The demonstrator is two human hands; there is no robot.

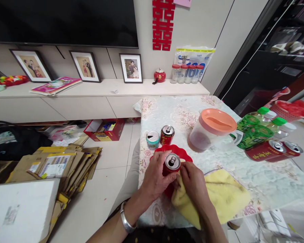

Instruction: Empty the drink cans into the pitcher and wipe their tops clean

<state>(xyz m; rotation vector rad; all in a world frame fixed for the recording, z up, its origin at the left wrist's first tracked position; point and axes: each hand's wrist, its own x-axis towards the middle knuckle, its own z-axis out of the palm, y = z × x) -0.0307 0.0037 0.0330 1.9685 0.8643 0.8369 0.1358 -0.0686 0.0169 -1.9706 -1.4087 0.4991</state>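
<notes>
My left hand (154, 173) is wrapped around an opened red drink can (172, 162), its top facing up. Beneath the can lies a red scalloped dish (186, 152), partly hidden by my hands. A yellow cloth (225, 190) is bunched in the closed fingers of my right hand (194, 180), close against the can's right side; whether cloth and can touch is hard to see. The rest of the cloth spreads over the table to the right. Just beyond the dish stand a teal-sided can (152, 140) and another opened red can (167, 135).
A clear pitcher with an orange lid (218, 119) stands behind the cloth. Green-labelled bottles (258, 130) and tall red cans (267, 150) crowd the right side of the floral tablecloth (167, 111). Flattened cardboard (83, 168) and a white box (22, 206) fill the floor at left.
</notes>
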